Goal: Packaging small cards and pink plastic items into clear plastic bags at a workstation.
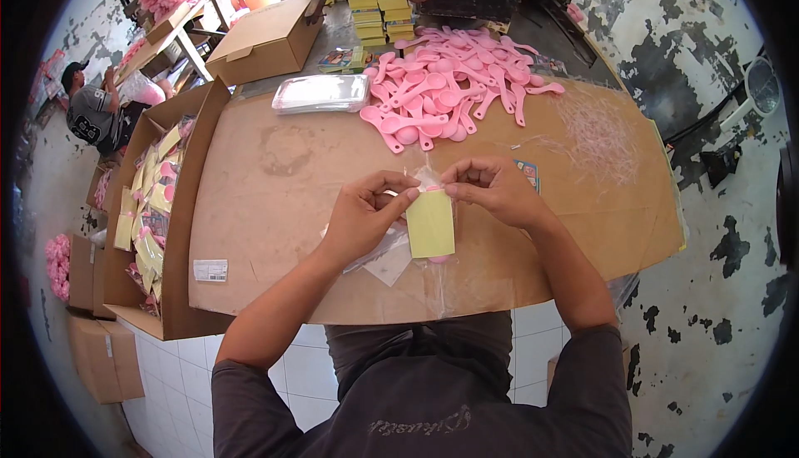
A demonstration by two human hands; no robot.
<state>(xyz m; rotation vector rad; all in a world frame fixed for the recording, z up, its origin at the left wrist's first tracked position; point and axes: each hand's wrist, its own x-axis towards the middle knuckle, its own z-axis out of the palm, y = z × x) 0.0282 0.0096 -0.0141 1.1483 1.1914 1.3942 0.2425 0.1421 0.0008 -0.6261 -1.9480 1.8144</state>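
Pinching clear plastic sleeve [429, 174] near upper left corner of yellow card [431, 226] with left hand [366, 204], pressing thumb and forefinger together; pinching likewise near upper right corner with right hand [498, 194], curling remaining fingers. Holding packet over near middle of cardboard-covered worktop [250, 216], showing pink piece [441, 260], likely a spoon, poking out below card and mostly hiding behind it. Leaving any seal at crumpled sleeve mouth unclear. Probably risking puckered or split film from pulling unevenly at both corners; possibly risking card and pink piece sliding askew from gripping only near top. Also risking snagging or dragging loose plastic sleeves [384, 256], lying just under left hand, from working so close above. Perhaps risking toppling spoons off pink spoon pile [454, 83], lying just beyond both hands, from reaching forward too low.
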